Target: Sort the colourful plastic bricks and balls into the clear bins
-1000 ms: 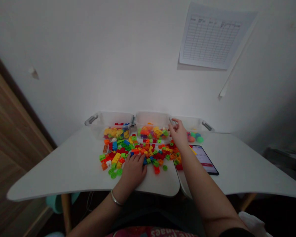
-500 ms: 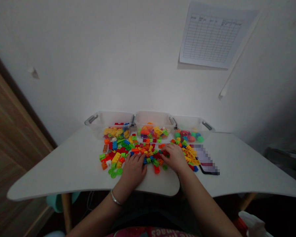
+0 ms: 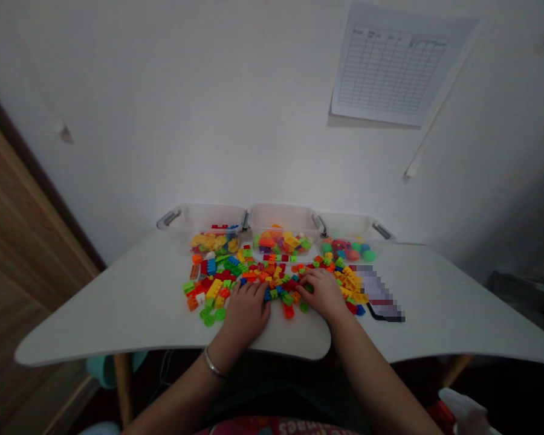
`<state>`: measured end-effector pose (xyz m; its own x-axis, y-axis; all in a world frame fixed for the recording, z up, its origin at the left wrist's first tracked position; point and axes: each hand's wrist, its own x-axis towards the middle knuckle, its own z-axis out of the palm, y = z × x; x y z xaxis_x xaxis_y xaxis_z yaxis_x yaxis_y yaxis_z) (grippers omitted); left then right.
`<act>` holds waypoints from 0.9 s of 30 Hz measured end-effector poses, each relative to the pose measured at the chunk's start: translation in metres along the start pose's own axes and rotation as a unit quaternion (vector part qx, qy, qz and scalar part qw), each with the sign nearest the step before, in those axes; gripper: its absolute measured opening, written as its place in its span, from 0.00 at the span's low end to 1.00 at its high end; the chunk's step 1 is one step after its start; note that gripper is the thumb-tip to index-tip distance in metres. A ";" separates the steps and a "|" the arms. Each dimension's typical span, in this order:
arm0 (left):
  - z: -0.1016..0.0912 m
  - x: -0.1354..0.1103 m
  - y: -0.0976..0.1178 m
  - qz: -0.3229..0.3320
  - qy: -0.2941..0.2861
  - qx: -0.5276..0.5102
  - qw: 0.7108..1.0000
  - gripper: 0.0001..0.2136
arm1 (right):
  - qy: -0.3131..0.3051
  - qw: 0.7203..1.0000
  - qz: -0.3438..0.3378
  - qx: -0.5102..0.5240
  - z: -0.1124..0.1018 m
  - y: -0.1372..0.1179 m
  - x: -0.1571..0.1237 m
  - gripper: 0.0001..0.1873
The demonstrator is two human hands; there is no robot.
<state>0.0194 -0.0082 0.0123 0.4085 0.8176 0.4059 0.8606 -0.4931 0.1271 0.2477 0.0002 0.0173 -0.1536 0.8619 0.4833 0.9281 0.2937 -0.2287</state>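
A spread of colourful toy building bricks (image 3: 215, 288) covers the middle of the white table. My left hand (image 3: 247, 309), with a silver bangle at the wrist, lies palm down at the pile's near edge. Its fingers are stretched out, their tips touching bricks near a blue one (image 3: 267, 294). Over the right part of the pile, my right hand (image 3: 324, 293) rests with bent fingers and the thumb apart from them. A green piece (image 3: 309, 288) shows in the gap beneath. Its fingertips touch the bricks there, and no grip on any piece is visible.
Behind the pile stand a left clear bin (image 3: 176, 232), a middle clear bin (image 3: 283, 215) and a right clear bin (image 3: 344, 223), each holding toy pieces. A phone (image 3: 383, 296) with a pixelated screen lies right of the bricks. The table (image 3: 118, 302) has a curved front edge.
My right hand has shifted very slightly, its fingers drawn a little nearer to me over the bricks. My left hand stays in place. The view has moved a touch.
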 end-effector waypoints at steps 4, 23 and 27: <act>0.000 -0.001 0.000 0.005 0.004 -0.003 1.000 0.20 | -0.008 1.000 0.001 0.001 0.001 0.001 -0.001 0.07; 0.000 0.000 0.000 0.003 0.009 -0.008 1.000 0.19 | 0.065 0.997 -0.016 0.050 0.004 0.008 0.001 0.07; -0.001 0.000 0.001 0.005 0.009 -0.009 1.000 0.19 | 0.039 0.999 -0.005 0.028 0.003 0.007 0.001 0.07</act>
<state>0.0200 -0.0086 0.0132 0.4119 0.8070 0.4231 0.8508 -0.5069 0.1385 0.2535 0.0042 0.0131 -0.1340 0.8247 0.5494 0.9063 0.3263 -0.2687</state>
